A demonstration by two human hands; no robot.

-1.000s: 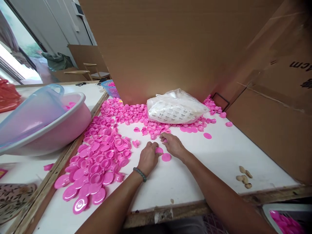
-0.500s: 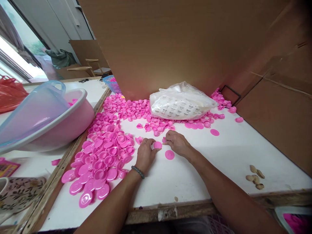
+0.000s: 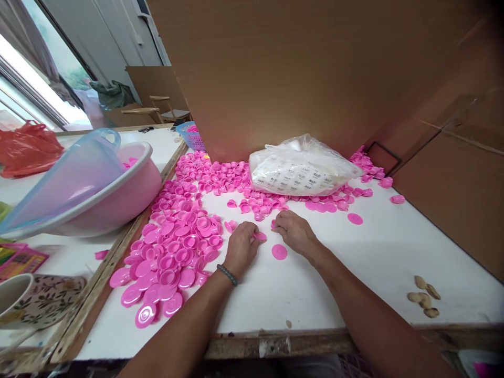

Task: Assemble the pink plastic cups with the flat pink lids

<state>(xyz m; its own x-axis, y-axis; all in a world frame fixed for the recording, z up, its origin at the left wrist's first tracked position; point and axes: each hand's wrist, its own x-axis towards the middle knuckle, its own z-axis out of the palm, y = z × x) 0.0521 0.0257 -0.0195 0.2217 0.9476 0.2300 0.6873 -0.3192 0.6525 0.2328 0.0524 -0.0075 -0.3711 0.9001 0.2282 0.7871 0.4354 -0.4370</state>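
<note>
Left hand (image 3: 240,249) pinching round pink cap (image 3: 260,236), nearly flat, right hand (image 3: 293,232) beside

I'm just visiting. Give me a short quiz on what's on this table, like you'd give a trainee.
1. True or false: the left hand wears a bead bracelet.
2. What lies by the cardboard wall? A) clear bag B) kettle C) book
3. The pink lids heap mostly on the person's ___ side.
Key: 1 true; 2 A; 3 left.
</note>
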